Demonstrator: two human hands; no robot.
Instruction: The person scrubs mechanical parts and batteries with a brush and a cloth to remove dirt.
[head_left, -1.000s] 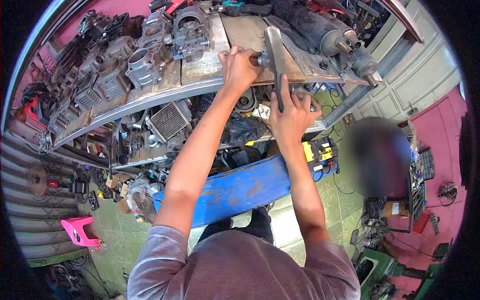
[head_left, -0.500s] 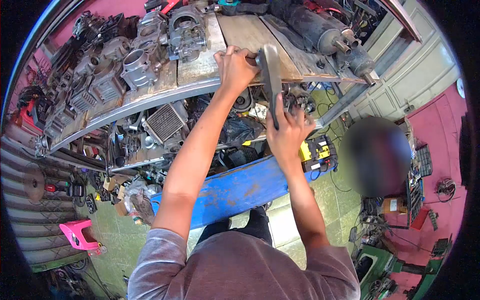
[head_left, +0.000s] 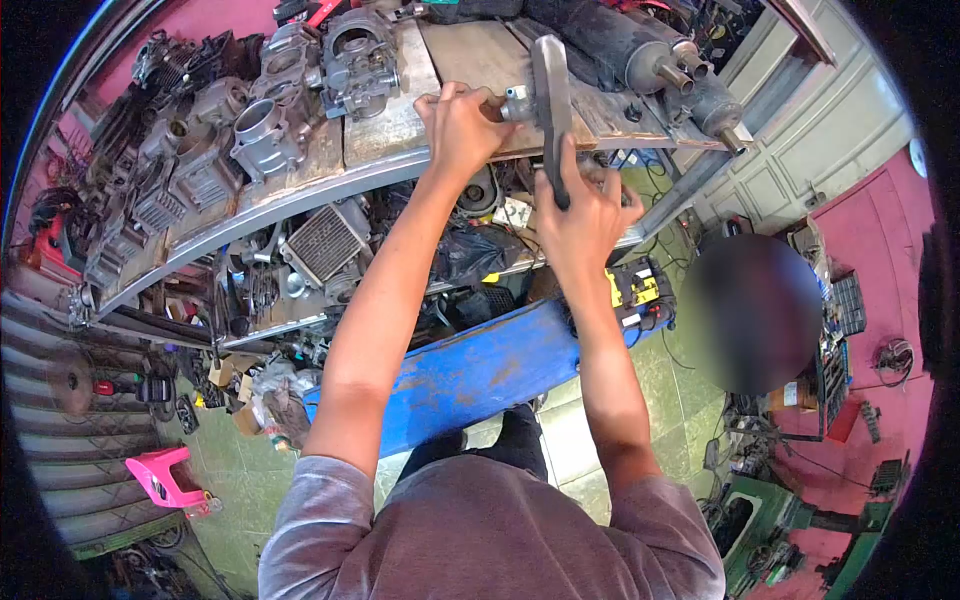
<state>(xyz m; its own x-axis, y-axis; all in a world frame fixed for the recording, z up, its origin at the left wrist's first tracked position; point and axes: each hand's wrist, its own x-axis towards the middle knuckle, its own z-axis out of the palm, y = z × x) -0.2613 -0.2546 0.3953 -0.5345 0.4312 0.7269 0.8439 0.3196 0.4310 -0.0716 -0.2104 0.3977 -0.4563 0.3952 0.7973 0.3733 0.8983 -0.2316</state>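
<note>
My left hand [head_left: 462, 128] is closed around a small metal part [head_left: 517, 101] at the front edge of the wooden bench top [head_left: 475, 55]. Only the part's right end shows past my fingers. Just right of it, a long flat dark metal bar [head_left: 552, 100] stands out from my right hand [head_left: 585, 215], whose fingers are wrapped round its lower end. The bar's upper end points to the bench's back. It overlaps the right end of the small part in view; whether they touch I cannot tell.
Metal engine castings [head_left: 268, 135] crowd the bench's left side. Exhaust mufflers [head_left: 640, 60] lie at its right. Below are a shelf of parts with a radiator [head_left: 325, 243], a blue bench [head_left: 480, 375] and a yellow-black tool case [head_left: 637, 290]. A blurred round area [head_left: 752, 315] is at right.
The bar in my right hand has moved up and slightly right and looks sharper. My left hand has shifted slightly left, and the small part shows more clearly. The view has shifted a little.
</note>
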